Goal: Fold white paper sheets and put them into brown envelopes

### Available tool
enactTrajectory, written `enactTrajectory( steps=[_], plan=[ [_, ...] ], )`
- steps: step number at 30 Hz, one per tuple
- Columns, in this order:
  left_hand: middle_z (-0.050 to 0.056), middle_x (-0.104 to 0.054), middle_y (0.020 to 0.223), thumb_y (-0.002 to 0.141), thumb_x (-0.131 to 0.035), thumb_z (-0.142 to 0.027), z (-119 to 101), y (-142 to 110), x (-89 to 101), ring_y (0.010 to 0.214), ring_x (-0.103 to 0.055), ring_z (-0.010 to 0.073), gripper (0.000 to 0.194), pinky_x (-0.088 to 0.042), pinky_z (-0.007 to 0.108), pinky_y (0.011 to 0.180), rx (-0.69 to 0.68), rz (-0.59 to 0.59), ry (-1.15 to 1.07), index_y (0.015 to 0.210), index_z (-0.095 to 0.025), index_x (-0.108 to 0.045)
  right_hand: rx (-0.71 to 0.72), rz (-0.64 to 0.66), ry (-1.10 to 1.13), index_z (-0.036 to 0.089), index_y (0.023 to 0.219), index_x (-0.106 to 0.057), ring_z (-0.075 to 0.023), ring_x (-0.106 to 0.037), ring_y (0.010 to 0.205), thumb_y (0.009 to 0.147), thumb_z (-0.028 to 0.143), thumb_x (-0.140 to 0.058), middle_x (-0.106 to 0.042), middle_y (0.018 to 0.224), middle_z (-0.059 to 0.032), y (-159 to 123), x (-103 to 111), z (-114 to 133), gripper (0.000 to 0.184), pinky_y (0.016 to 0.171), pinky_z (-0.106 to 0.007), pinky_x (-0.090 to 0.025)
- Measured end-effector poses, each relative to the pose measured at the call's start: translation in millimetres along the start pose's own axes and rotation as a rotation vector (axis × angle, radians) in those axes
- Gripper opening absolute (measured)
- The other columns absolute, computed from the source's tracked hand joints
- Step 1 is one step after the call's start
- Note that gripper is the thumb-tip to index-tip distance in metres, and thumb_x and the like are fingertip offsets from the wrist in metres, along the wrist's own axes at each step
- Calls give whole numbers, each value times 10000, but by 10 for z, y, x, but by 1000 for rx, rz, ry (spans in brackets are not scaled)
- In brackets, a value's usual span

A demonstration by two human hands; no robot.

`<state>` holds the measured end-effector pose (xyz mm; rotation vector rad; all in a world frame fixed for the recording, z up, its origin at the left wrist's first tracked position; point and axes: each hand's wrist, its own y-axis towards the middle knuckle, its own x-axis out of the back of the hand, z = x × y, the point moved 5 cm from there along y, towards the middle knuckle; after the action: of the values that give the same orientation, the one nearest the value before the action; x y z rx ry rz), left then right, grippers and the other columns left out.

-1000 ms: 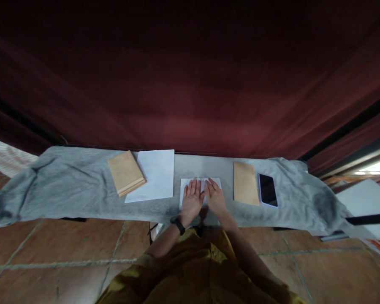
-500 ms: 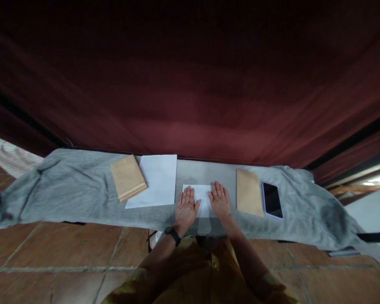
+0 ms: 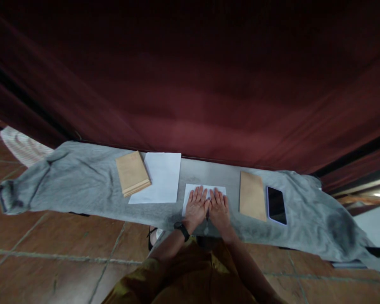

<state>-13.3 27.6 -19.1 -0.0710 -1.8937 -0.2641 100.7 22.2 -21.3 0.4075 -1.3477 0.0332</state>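
A small white sheet of paper (image 3: 187,195), perhaps folded, lies on the grey cloth (image 3: 95,185) in front of me. My left hand (image 3: 196,207) rests flat on it, fingers stretched out, a dark watch on the wrist. Beside it my right hand (image 3: 219,209) also presses flat on the paper, with the thumbs close together. Both palms hide most of the sheet's middle and near edge. To the right of my right hand lies a brown envelope (image 3: 252,196).
On the left, a stack of brown envelopes (image 3: 133,171) overlaps larger white paper (image 3: 164,177). A phone (image 3: 276,204) with a dark screen lies at the right. Dark red fabric (image 3: 190,105) hangs behind the narrow cloth-covered surface. Tiled floor (image 3: 76,240) shows below.
My hands have slid inward over the small paper and now lie side by side at its middle, where before they were apart at its two sides. The view has tilted slightly.
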Motion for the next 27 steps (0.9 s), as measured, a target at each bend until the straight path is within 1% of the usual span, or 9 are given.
enactTrajectory(
  steps=[7, 10, 13, 15, 18, 20, 22, 24, 27],
  plan=[
    [171, -350, 1620, 1056, -295, -435, 360, -18, 112, 1535, -266, 276, 618, -256, 480, 1252, 80, -67, 143, 1541, -62, -381, -97, -57, -19, 118, 1546, -406, -321, -377, 1470, 1061, 350, -386, -338, 1621, -205, -44, -36, -86, 538, 1181, -537, -294],
    [174, -374, 1607, 1056, -295, -438, 418, -6, 139, 1529, -282, 284, 618, -256, 487, 1250, 93, -83, 168, 1533, -58, -397, -140, -65, -18, 117, 1557, -384, -308, -367, 1477, 1067, 382, -358, -340, 1623, -197, -102, -37, -146, 558, 1184, -515, -295],
    [197, -400, 1588, 1053, -315, -428, 335, -10, 158, 1523, -294, 306, 612, -252, 520, 1247, 112, -111, 174, 1519, -43, -413, -167, -84, -28, 97, 1560, -371, -308, -374, 1472, 1069, 399, -330, -359, 1613, -202, -163, -16, -194, 578, 1185, -506, -298],
    [188, -401, 1591, 1052, -332, -411, 198, -56, 163, 1523, -294, 305, 591, -260, 524, 1246, 70, -117, 158, 1520, -59, -416, -156, -80, -28, 90, 1569, -348, -306, -362, 1480, 1069, 373, -323, -351, 1615, -207, -187, -2, -206, 575, 1187, -518, -294],
    [106, -383, 1620, 1052, -363, -389, -55, -216, 148, 1531, -283, 259, 545, -263, 492, 1257, -129, -77, 109, 1540, -150, -402, -134, -47, -17, 88, 1575, -328, -311, -339, 1493, 1058, 318, -336, -332, 1623, -209, -196, 17, -223, 566, 1183, -541, -295],
    [64, -386, 1624, 1051, -382, -397, -156, -354, 133, 1528, -293, 239, 520, -264, 484, 1261, -247, -32, 87, 1533, -203, -414, -130, -28, -8, 98, 1563, -358, -318, -352, 1485, 1051, 292, -341, -347, 1618, -204, -189, 34, -239, 548, 1174, -550, -304],
    [52, -399, 1619, 1046, -403, -424, -176, -462, 122, 1522, -310, 239, 508, -272, 488, 1258, -296, 5, 76, 1512, -225, -442, -129, -14, -3, 104, 1542, -399, -322, -364, 1479, 1051, 281, -334, -372, 1608, -200, -167, 52, -242, 526, 1171, -559, -303],
    [65, -417, 1608, 1039, -423, -443, -157, -516, 111, 1520, -314, 248, 508, -272, 496, 1257, -305, 31, 72, 1491, -216, -470, -98, 7, 5, 101, 1528, -421, -315, -356, 1483, 1053, 284, -333, -381, 1605, -195, -121, 60, -201, 516, 1184, -555, -290],
    [109, -486, 1556, 1036, -437, -401, -122, -510, 94, 1514, -325, 256, 475, -267, 504, 1257, -311, 63, 62, 1441, -167, -522, 46, 64, 50, 143, 1519, -445, -281, -345, 1490, 1059, 294, -343, -377, 1619, -147, -3, 38, -54, 495, 1209, -514, -272]
  ],
)
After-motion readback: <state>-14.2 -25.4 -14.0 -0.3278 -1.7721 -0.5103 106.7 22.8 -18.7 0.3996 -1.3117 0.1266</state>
